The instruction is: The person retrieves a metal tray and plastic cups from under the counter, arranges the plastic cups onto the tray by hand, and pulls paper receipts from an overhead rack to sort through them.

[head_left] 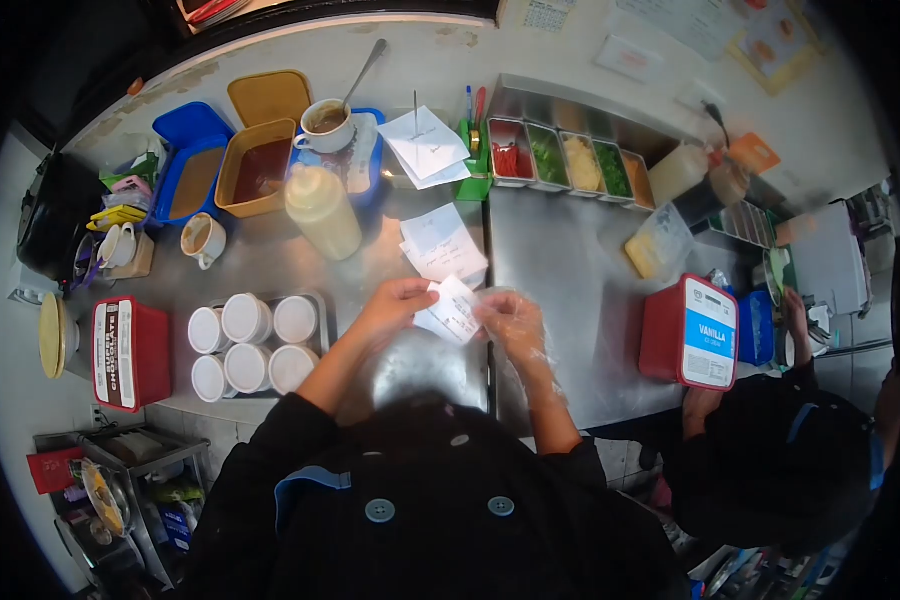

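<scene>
Between both my hands is a small white paper slip (447, 312) with printed or written lines, held above the steel counter. My left hand (398, 305), bare, pinches its left edge between thumb and fingers. My right hand (513, 322) wears a clear plastic glove and grips the slip's right edge. Just beyond it, several more handwritten paper slips (445, 245) lie on the counter. Farther back, a stack of papers (423, 143) sits on an upright metal spike, next to a green holder (477, 175) with pens.
White-lidded tubs (247, 318) fill a tray on the left, near a red chocolate tub (130, 353). A squeeze bottle (322, 212) stands behind. Topping bins (582, 163) line the back. At right, a vanilla ice cream tub (690, 332) stands beside a co-worker (775, 455).
</scene>
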Demonstrator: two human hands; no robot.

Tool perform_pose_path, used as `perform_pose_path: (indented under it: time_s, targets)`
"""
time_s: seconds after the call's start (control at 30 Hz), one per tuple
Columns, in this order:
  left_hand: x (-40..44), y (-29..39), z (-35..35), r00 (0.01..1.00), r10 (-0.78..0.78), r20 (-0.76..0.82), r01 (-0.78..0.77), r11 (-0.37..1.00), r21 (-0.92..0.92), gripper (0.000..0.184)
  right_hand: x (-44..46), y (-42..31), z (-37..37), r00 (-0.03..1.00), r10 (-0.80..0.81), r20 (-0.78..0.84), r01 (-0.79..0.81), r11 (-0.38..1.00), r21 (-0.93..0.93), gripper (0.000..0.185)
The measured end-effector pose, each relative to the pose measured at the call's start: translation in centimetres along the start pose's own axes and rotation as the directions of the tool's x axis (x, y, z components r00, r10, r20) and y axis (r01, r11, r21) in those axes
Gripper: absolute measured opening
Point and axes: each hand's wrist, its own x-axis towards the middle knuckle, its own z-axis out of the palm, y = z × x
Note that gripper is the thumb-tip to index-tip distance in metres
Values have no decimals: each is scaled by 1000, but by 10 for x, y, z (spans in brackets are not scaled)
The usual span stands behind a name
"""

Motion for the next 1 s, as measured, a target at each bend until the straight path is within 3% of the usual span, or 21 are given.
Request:
perform_pose_path:
  time_s: [0.03,0.07,0.1,0.13,0.2,0.27,0.33,0.4,0.43,0.53,0.73,0.83,0.9,1.0]
  targets:
    - [2,-2,-3,1000,-1,-1,1,1000,-1,14,1,3,0,999,-32,-34,33,999,43,21]
    - [4,-2,-7,997,62,50,-70,981,182,13,0,2,3,999,-30,-33,32,999,43,21]
    - [5,-2,-10,987,116,108,-147,924,353,13,-1,0,8,996,-93,-3,92,995,-35,17]
    - [7,-3,-12,988,115,104,-144,925,351,13,-2,-2,12,988,-151,33,153,982,-111,14]
    - [5,4,-8,986,98,134,-160,777,609,14,-3,-7,14,989,-87,122,102,987,-124,14]
    - [10,-1,-9,985,116,131,-171,789,590,15,-2,-3,15,978,-25,208,56,988,-144,15]
    - [18,-8,-15,982,137,127,-185,802,568,16,4,16,12,996,-13,86,27,986,-167,19]
    - [22,-13,-21,984,118,130,-158,918,364,17,6,25,7,996,4,85,2,997,-75,19]
    - [24,-15,-26,985,117,127,-156,919,362,17,6,29,5,997,21,80,-23,1000,20,19]
    - [25,-11,-34,996,83,14,-82,925,371,18,-3,24,11,1000,24,-1,-24,997,71,16]
    - [29,-15,-50,991,116,-66,-80,915,395,19,-8,28,12,1000,4,10,-5,997,76,16]
    - [32,-25,-55,985,115,-127,-71,949,306,19,-6,37,9,1000,22,11,-23,996,83,15]
    - [32,-27,-58,990,32,-134,24,918,397,19,-6,39,9,1000,27,14,-28,995,91,15]
    - [29,-28,-57,991,66,-120,-6,896,443,20,-7,42,7,999,33,15,-34,995,91,15]
